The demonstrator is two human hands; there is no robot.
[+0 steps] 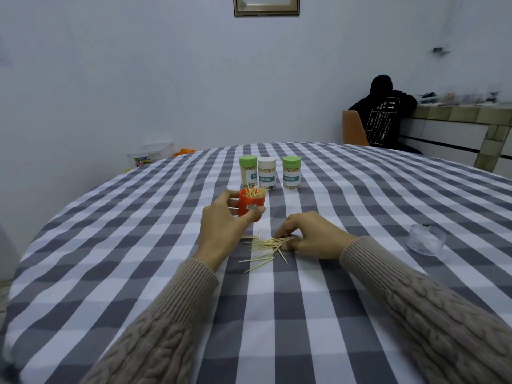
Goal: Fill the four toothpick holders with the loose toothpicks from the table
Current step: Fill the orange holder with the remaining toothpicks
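Head view: right hand (pixel 307 235) pinches loose toothpicks (pixel 266 248) lying on the checked bench (pixel 138 245). Left hand (pixel 224 220) grips the open orange holder (pixel 251 205). Three capped holders (pixel 267 173) stand behind.

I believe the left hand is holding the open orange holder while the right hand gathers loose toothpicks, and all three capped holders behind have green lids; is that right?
Not quite: only two of the capped holders have green lids; the middle one has a white lid, as the head view shows. The rest stands: the left hand holds the open orange holder while the right hand gathers loose toothpicks.
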